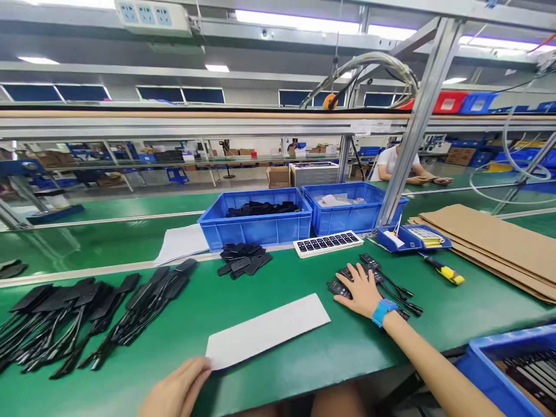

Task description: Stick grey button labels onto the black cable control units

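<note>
My right hand (361,293), with a blue watch on the wrist, lies palm down with fingers spread on a small pile of black parts with thin stems (384,279) at the right of the green bench. My left hand (179,389) rests at the bench's near edge, its fingertips touching the lower left corner of a long white sheet (268,329) that lies flat in the middle. Its fingers look loosely extended and hold nothing that I can see.
Many black long-stemmed parts (87,318) lie at the left. A heap of black pieces (243,258), two blue bins (256,223) (354,209), a white tray of dark chips (328,242), a yellow-handled tool (443,270) and cardboard sheets (495,243) stand behind. Another person's arm (423,176) rests at a far bench.
</note>
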Available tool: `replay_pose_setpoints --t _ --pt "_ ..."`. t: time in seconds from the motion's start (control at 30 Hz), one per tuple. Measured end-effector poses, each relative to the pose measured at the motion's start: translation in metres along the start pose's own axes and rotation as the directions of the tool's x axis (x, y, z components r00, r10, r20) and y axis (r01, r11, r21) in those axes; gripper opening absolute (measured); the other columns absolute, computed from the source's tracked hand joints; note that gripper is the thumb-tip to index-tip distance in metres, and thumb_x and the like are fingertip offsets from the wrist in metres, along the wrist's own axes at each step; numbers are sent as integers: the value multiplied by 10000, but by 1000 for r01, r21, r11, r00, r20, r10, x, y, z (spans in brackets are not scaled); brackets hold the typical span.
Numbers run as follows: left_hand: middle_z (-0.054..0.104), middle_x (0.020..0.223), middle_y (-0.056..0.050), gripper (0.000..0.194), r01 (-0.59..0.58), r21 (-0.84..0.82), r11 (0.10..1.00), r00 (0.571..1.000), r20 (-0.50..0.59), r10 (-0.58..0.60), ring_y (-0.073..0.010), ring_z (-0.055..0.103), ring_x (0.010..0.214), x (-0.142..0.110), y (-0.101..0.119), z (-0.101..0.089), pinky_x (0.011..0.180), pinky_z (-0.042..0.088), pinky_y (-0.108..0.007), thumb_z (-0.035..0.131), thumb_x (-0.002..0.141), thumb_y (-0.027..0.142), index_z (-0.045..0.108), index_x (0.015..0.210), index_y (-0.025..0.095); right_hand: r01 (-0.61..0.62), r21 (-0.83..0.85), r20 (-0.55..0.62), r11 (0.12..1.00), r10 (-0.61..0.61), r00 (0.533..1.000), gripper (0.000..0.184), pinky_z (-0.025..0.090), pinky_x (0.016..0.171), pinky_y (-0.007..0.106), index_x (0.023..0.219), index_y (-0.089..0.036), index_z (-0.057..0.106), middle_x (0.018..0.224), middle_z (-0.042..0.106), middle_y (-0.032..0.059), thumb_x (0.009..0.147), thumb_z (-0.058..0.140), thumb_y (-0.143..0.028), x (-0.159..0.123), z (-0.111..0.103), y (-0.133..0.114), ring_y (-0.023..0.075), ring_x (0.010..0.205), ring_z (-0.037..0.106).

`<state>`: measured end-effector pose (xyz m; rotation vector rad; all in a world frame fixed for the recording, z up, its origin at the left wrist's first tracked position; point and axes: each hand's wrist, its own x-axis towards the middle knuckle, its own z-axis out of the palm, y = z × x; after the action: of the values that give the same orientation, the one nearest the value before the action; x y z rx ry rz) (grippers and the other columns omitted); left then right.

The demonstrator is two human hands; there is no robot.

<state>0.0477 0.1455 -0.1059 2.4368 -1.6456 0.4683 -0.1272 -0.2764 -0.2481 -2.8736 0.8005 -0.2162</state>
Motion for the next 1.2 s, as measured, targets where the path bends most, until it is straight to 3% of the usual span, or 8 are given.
replay_pose_setpoints --t 0.23,0.37,0.47,0.57,0.73,0.9,1.07,1.2 --pt "621 882 -21 200 165 7 986 912 380 -155 -201 590 829 21 51 19 727 424 -312 407 954 222 594 898 182 -29 9 -159 1000 30 987 612 174 1023 638 1332 -197 558 1449 316 194 824 577 -537 21 -6 40 438 1333 245" --pt "615 876 -15 144 191 -34 981 903 399 -162 -194 562 840 31 66 17 733 388 -297 450 936 210 583 894 175 532 388 -379 753 -395 837 417 390 984 401 1153 -142 627 1171 564 132 920 481 -456 -2 -27 -39 235 1102 510" --pt "611 860 -4 129 211 -53 976 889 427 -169 -170 556 825 35 68 13 727 373 -270 463 930 218 576 885 177 674 484 -255 558 -647 718 370 438 889 362 1130 -149 613 1116 573 102 842 635 -380 -33 -41 -114 220 1015 527" --pt "614 848 -4 125 226 -76 971 874 457 -167 -152 551 802 36 64 8 718 359 -251 468 922 221 574 878 173 722 358 -90 592 -748 658 204 416 833 399 1001 -145 630 1032 590 78 859 616 -291 -49 -45 -165 242 977 528" --pt "610 778 -6 115 241 -92 966 833 531 -157 -136 531 728 43 51 -2 673 331 -241 496 864 195 599 825 164 681 386 -22 622 -732 681 234 368 781 356 869 -149 651 904 606 58 946 447 -233 -49 -40 -190 208 900 544" --pt "607 681 26 116 270 -99 958 745 651 -143 -88 502 596 66 45 -8 583 304 -211 496 793 157 596 732 158 405 651 127 642 -618 776 132 364 727 241 819 -185 713 846 649 1 830 583 -168 -39 -46 -192 127 801 566" --pt "621 669 4 125 261 -20 965 649 743 -161 -110 514 583 86 44 -5 574 303 -223 504 753 151 618 703 152 325 652 255 686 -601 757 176 335 651 238 809 -214 727 780 666 -19 818 554 -180 -27 -57 -192 124 727 568" --pt "639 786 -50 171 154 -33 988 644 761 -75 -161 548 688 91 48 -3 610 310 -256 478 791 128 647 811 135 330 591 321 736 -590 741 177 279 610 263 778 -216 712 741 650 -1 791 544 -162 -19 -66 -197 152 713 554"
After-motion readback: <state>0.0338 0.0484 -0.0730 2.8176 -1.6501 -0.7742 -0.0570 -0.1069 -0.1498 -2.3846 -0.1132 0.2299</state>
